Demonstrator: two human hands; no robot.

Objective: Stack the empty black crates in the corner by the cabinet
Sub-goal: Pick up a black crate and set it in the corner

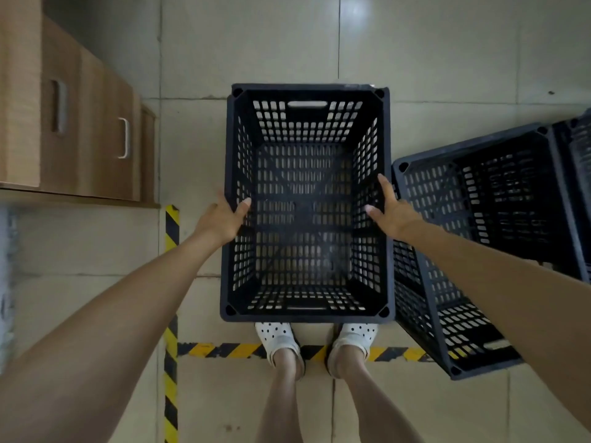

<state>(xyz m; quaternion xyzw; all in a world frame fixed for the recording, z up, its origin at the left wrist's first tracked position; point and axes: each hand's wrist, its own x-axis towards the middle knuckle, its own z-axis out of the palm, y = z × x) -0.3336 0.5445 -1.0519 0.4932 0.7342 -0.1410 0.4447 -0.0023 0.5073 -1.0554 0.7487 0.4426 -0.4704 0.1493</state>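
An empty black slatted crate stands upright in front of my feet, its open top facing me. My left hand grips its left rim, thumb inside the wall. My right hand grips the right rim the same way. A second empty black crate sits askew on the floor just to the right, touching or nearly touching the first one. A third black crate shows partly at the right edge.
A brown wooden cabinet with white handles stands at the left, with a strip of tiled floor between it and the crate. Yellow-black hazard tape marks the floor left of the crate and under my feet.
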